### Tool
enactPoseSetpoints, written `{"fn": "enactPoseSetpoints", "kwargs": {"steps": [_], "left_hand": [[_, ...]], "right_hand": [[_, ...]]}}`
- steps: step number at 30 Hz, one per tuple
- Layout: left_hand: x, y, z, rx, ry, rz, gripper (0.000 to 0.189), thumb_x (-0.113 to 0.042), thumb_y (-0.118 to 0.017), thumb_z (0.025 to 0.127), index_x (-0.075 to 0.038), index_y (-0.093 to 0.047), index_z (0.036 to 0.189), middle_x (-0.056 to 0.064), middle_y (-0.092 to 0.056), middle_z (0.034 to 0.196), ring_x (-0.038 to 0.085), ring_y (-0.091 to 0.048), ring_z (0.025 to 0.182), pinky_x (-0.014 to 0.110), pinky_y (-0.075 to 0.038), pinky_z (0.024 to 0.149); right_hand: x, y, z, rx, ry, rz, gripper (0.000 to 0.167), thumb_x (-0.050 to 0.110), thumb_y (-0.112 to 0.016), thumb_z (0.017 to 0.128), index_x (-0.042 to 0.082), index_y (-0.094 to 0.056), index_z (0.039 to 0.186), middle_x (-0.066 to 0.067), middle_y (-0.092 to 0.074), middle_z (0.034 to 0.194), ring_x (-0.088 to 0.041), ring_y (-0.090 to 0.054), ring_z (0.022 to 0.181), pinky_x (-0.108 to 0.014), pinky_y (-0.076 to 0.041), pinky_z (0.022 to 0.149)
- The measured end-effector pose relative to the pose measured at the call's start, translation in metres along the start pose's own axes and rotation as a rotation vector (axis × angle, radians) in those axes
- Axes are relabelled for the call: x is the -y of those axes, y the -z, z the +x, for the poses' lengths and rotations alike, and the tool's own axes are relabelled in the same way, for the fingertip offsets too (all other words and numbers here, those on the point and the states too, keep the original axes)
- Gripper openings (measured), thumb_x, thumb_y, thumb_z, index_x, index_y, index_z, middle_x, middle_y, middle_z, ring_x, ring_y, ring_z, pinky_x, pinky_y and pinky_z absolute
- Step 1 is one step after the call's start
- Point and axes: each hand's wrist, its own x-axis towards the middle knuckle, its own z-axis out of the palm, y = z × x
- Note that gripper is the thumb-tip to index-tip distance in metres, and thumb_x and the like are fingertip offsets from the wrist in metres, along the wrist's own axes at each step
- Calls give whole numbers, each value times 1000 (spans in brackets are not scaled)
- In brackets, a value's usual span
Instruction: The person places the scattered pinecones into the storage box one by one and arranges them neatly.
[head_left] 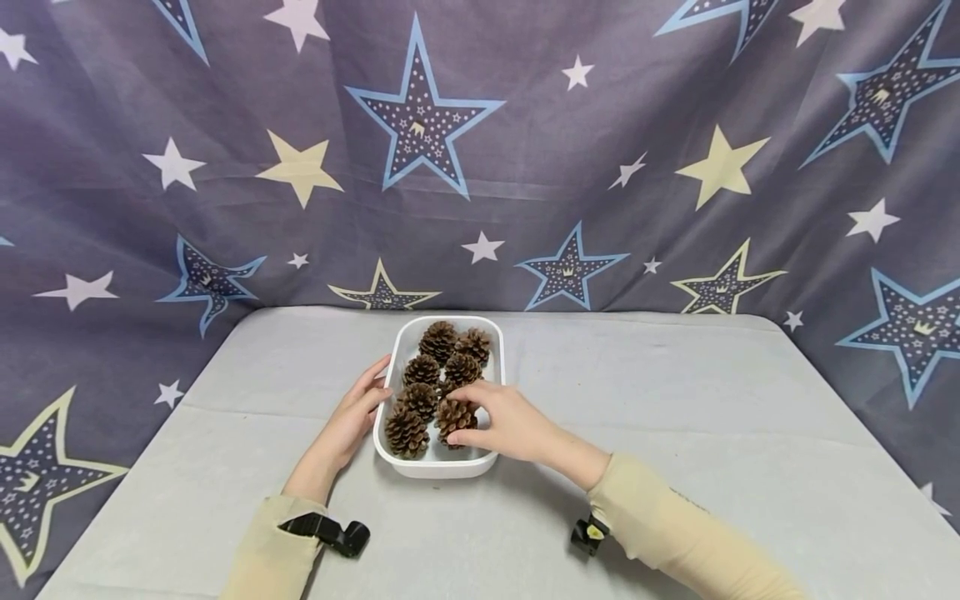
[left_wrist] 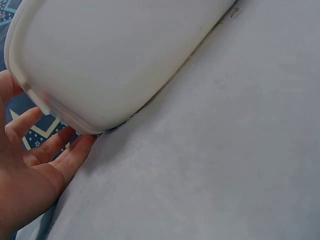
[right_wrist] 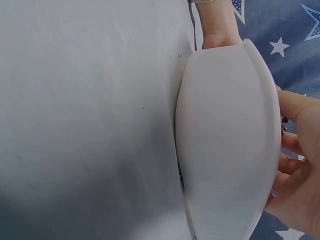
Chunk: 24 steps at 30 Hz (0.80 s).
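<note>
A white rectangular dish [head_left: 442, 470] with rounded corners stands on the table and holds several brown pine cones [head_left: 406, 432] with spread scales. My right hand [head_left: 513, 421] reaches over the dish's right rim, thumb and fingers around a pine cone [head_left: 454, 419] at the near right. Against the dish's left side rests my left hand [head_left: 351, 422], its thumb by the rim and its fingers along the outer wall. The left wrist view has these fingers [left_wrist: 75, 150] extended at the dish's side. From the right wrist, the dish wall [right_wrist: 227, 125] hides most of the cones.
A pale grey cloth [head_left: 675, 408] covers the table. Behind and beside it hangs a dark curtain [head_left: 525, 167] with star prints. Black wrist straps [head_left: 330, 533] sit over both beige sleeves. Small brown bits [left_wrist: 235, 12] lie on the cloth near the dish.
</note>
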Motion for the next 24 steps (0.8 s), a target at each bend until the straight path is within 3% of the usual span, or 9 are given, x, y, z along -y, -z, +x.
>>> {"fn": "enactPoseSetpoints", "kwargs": {"steps": [8, 24], "left_hand": [[0, 0, 0, -1, 2, -3, 57, -14, -42, 93, -23, -21, 145, 18, -34, 137, 18, -42, 112, 21, -42, 89], [0, -1, -1, -2, -1, 8, 57, -14, -42, 93, -24, -21, 145, 18, -34, 137, 20, -41, 113, 21, -42, 88]], "right_hand": [[5, -1, 2, 43, 14, -31, 58, 46, -65, 78, 11, -54, 124, -4, -58, 120, -17, -54, 109, -32, -42, 95], [4, -8, 3, 26, 50, -112, 57, 47, -65, 77, 12, -56, 122, -4, -61, 116, -16, -59, 102, -32, -45, 90]]}}
